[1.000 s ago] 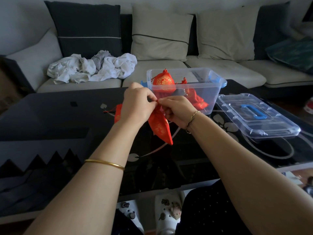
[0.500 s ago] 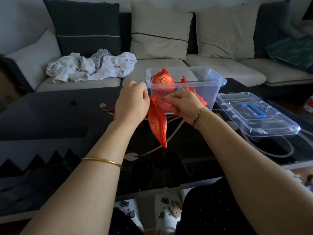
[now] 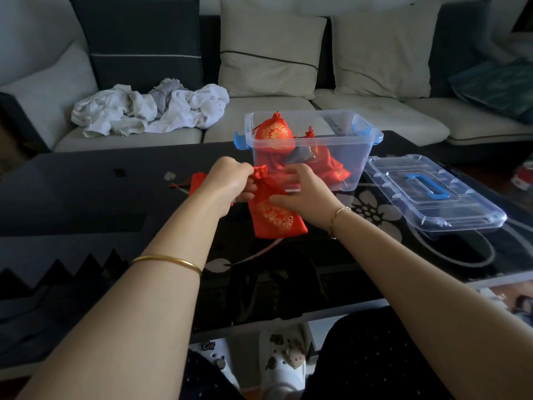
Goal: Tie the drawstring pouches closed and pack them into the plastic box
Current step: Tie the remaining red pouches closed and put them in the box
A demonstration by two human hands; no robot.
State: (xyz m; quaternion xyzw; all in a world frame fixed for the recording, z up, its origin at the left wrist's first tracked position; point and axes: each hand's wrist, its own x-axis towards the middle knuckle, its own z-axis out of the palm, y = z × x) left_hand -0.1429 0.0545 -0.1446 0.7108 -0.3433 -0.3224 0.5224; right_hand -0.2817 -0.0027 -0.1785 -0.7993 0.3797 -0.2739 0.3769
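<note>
Both hands meet on the red pouch, held over the surface. If the neck grip slackens, its cord may loosen before knotting. The left hand pinches the gathered neck; the right hand rests near-flat against the body. The plastic box stands at one o'clock.

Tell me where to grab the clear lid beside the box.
Take the lid by its blue handle, coming from above: it lies flat on the table, top side up, with the handle facing up at its middle and nothing over it.
</note>
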